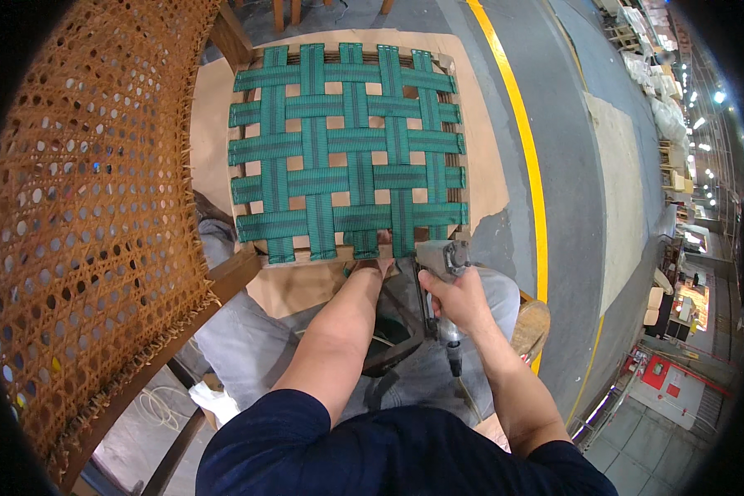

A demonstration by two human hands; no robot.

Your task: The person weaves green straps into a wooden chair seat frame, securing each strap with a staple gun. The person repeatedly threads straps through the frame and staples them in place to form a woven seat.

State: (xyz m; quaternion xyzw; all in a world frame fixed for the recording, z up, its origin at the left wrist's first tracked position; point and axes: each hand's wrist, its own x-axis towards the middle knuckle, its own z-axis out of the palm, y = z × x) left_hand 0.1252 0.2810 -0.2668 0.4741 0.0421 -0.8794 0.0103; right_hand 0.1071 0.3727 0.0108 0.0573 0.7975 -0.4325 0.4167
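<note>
Woven green webbing straps cross over and under each other on a wooden seat frame in front of me. My right hand is closed around a pneumatic staple gun, whose head is at the frame's near right corner. An air hose fitting hangs from the gun's lower end. My left hand reaches to the near edge of the frame, beside the ends of the straps. Its fingers are mostly hidden under the edge and the webbing.
A torn-edged cane panel in a wooden chair frame stands close on my left. Brown cardboard lies beneath the seat. A yellow floor line runs along the right, with stacked goods farther off.
</note>
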